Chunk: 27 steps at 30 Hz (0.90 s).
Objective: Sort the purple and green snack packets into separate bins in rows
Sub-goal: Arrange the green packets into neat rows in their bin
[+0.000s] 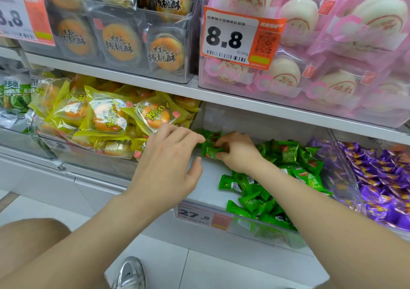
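A clear bin (200, 200) on the lower shelf holds several green snack packets (261, 191), heaped at its right and front. At the bin's back left corner, both hands work on a few green packets (209, 146). My right hand (237, 153) pinches them with curled fingers. My left hand (170, 164) reaches in from the left, its fingertips pinching the top of the same packets. To the right, a second clear bin (337, 153) is filled with purple snack packets (381, 182).
Left of the green bin stands a bin of yellow pastry packs (106, 120). The shelf above (155, 86) carries bins of dark-labelled cakes and pink buns with an 8.8 price tag (239, 37). A 27.8 price tag (199, 215) sits on the green bin's front. My shoe (131, 273) is on the floor.
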Each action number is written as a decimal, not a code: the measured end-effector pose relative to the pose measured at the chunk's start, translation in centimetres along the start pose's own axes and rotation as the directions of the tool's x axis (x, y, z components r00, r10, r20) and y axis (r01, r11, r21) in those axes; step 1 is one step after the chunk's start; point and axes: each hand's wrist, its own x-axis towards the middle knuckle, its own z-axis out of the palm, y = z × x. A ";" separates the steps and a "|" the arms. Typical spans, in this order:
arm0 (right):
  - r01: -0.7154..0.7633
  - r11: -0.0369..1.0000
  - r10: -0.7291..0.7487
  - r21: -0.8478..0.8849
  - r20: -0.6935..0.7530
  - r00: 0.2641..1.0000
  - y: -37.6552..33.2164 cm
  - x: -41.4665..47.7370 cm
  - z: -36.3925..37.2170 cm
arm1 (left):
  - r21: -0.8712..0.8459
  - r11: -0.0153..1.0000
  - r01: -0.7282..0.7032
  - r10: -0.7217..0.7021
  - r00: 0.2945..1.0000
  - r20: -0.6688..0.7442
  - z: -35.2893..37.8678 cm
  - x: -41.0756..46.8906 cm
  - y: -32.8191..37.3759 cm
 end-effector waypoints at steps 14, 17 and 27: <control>-0.043 0.997 0.038 -0.060 -0.085 0.996 -1.3 1.7 1.9 | 0.038 0.999 -0.016 0.015 1.000 0.017 0.2 0.2 0.0; -0.038 0.996 0.032 -0.078 -0.071 0.997 -1.7 1.3 1.1 | 0.028 0.999 -0.021 0.021 1.000 0.011 0.3 0.2 0.1; -0.205 0.946 0.158 -0.251 -0.194 0.968 1.0 0.6 -1.7 | 0.003 0.999 -0.036 0.036 0.999 -0.009 0.5 0.4 0.3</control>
